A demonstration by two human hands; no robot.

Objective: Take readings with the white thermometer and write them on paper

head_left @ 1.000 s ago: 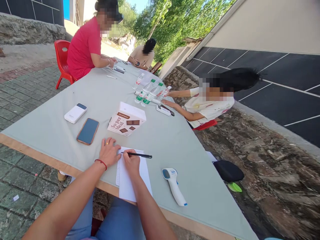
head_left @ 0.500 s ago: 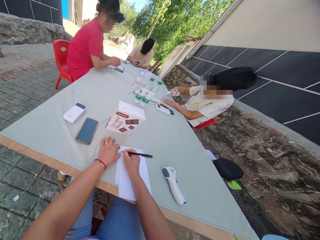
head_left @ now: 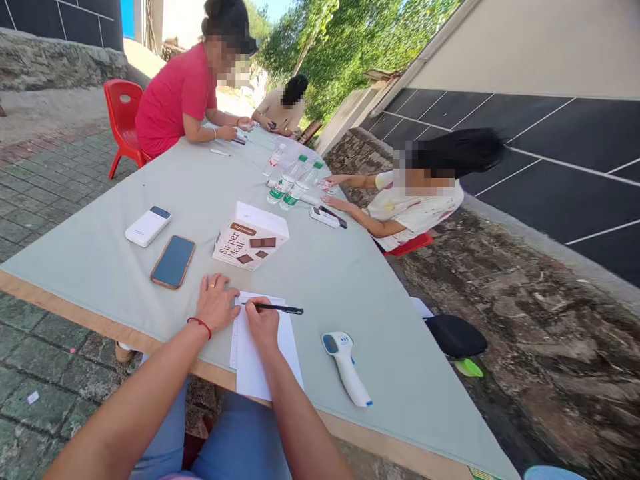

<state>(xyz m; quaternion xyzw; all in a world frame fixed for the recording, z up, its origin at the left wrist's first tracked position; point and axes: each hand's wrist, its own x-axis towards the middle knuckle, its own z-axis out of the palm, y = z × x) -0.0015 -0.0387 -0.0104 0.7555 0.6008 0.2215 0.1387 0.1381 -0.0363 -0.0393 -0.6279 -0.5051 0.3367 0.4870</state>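
Note:
My right hand is closed around a black pen, its tip at the upper left of some white paper. The pen slants nearly flat, its back end pointing right. A sheet with small printed marks shows at the paper's left edge. My left hand lies on the table with fingers spread, its fingertips at the paper's upper left corner. Beyond it stands a white box with chocolate pictures. A phone lies to the left of that hand, and a white infrared thermometer lies right of the paper.
A white power bank lies behind the phone. Several plastic bottles stand mid-table. Three people sit around the far part of the table: one in red, one at the far end, one at the right.
My hands and the pen have hardly moved. The person in red has leaned forward and right, hands now further apart. The person at the right has shifted a hand toward the bottles.

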